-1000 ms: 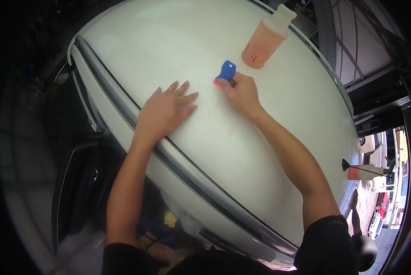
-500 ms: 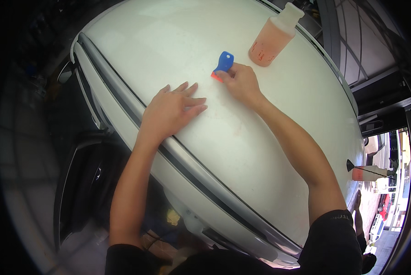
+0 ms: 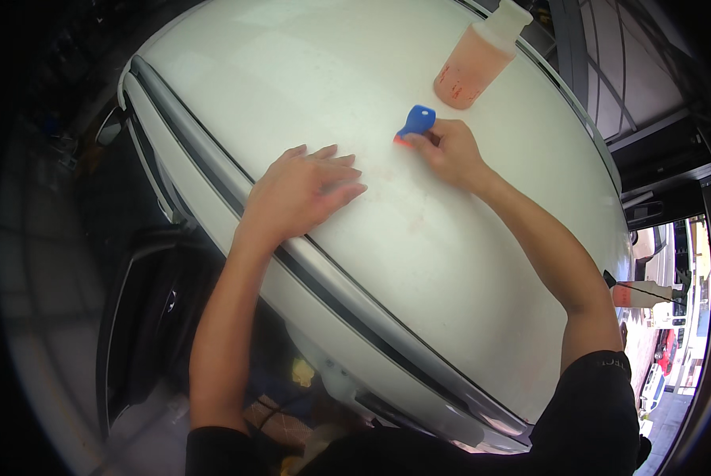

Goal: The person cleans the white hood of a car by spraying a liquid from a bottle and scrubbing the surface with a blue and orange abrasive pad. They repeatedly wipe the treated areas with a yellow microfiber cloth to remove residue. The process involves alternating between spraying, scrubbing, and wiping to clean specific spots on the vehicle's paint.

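Between the thumb and fingers of my right hand (image 3: 454,153) is a small blue scraper (image 3: 419,120) with a red-orange edge. That edge is down at the white car roof (image 3: 371,262); whether it presses on the surface I cannot tell. My left hand (image 3: 296,190) rests on the roof near its trim rail, fingers spread and holding nothing. Faint pinkish smudges show on the paint between my hands. A translucent bottle (image 3: 480,63) of pinkish-orange liquid stands on the roof just beyond my right hand.
A dark trim rail (image 3: 347,293) runs along the roof's near left edge. Below it lies an open car door (image 3: 145,317). Another bottle (image 3: 641,294) with pinkish liquid and a black antenna (image 3: 609,278) are at the far right, by a bright opening with parked vehicles.
My right hand has moved to the right with the scraper, which now leans more to the right. My left hand has stayed almost in place.
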`<state>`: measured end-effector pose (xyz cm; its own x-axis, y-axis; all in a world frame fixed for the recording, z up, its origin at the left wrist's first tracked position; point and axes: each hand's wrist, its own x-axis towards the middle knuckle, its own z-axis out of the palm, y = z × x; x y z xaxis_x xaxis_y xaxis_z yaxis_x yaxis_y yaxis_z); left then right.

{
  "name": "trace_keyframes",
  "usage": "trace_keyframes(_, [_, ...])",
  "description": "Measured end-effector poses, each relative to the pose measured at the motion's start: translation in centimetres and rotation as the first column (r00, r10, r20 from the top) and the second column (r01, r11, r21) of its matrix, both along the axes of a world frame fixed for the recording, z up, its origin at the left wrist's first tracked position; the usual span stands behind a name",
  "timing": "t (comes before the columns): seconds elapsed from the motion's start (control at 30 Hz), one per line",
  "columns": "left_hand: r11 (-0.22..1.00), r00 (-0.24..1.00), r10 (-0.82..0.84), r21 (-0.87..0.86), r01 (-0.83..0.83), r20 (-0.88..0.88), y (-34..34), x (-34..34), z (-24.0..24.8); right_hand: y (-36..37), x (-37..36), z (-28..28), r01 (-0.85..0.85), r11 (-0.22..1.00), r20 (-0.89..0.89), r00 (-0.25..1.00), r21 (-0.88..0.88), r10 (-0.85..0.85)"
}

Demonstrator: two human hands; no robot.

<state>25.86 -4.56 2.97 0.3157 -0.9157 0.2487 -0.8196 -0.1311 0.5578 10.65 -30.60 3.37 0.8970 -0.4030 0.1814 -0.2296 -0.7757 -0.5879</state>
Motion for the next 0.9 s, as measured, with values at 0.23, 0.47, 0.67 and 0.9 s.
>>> trace_keyframes(0.23, [0.998,1.000,-0.004,0.059,0.002,0.028,0.2,0.6,-0.1,0.4,-1.6,0.4,0.044,0.995,-0.125,0.992,0.087,-0.032])
trace_keyframes(0.47, [0.997,0.992,0.067,0.040,-0.064,-0.103,-0.2,0.0,1.2,-2.8,3.3,1.4,0.303,0.953,-0.074,0.950,0.001,-0.302])
trace_keyframes(0.67, [0.971,0.960,0.221,0.131,-0.200,-0.170,1.1,0.7,1.3,5.6,6.1,-0.2,-0.303,0.953,-0.103,0.948,0.005,0.302])
trace_keyframes(0.9, [0.925,0.914,0.374,-0.005,-0.380,-0.155,0.3,0.5,0.7,3.4,5.8,-0.2,-0.282,0.959,-0.149,0.948,0.008,0.280])
